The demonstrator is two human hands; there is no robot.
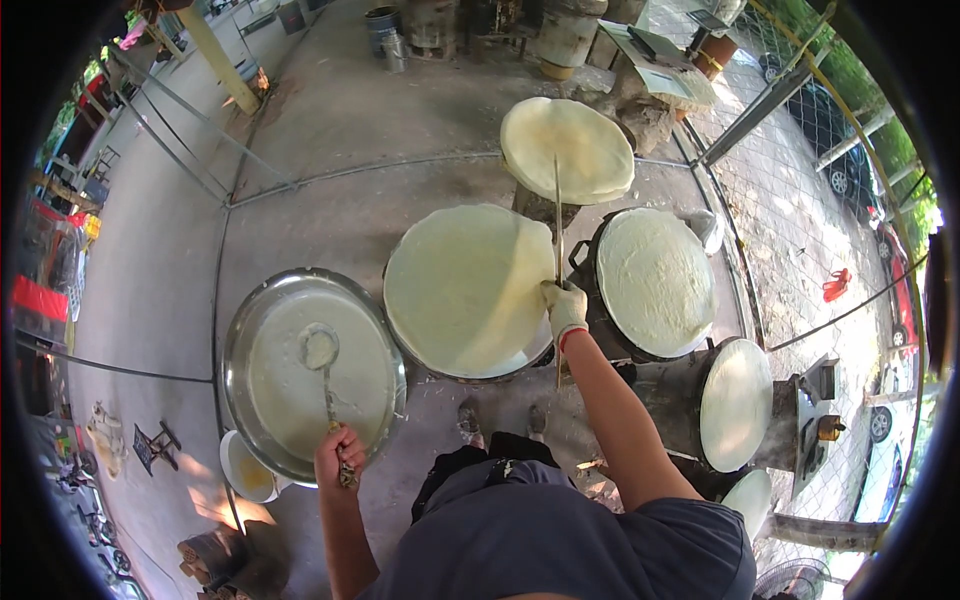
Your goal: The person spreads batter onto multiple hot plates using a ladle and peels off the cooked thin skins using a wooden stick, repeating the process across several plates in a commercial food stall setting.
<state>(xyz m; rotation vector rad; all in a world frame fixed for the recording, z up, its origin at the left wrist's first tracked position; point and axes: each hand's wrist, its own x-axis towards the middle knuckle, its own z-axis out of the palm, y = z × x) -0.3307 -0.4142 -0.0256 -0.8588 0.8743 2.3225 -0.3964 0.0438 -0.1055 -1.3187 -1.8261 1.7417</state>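
My left hand (340, 455) grips the handle of a metal ladle (320, 348), its bowl resting in pale batter inside a wide steel basin (240, 350). My right hand (565, 310), in a pale glove, is closed on a long thin stick (557, 240). The stick runs along the right side of a large round griddle (450, 290) with a thin pale sheet on it, and its far end overlaps a round pale sheet (567, 140) on a raised support. Right of my hand, another round cooker (655, 280) carries a white, bumpy layer.
More round cookers (735, 405) stand at the right. A small bowl (250, 480) sits beside the basin, near a stool (155, 445). Buckets (385, 35) and drums stand behind. A wire fence (830, 130) borders the right, with cars beyond. Metal rods frame the work area.
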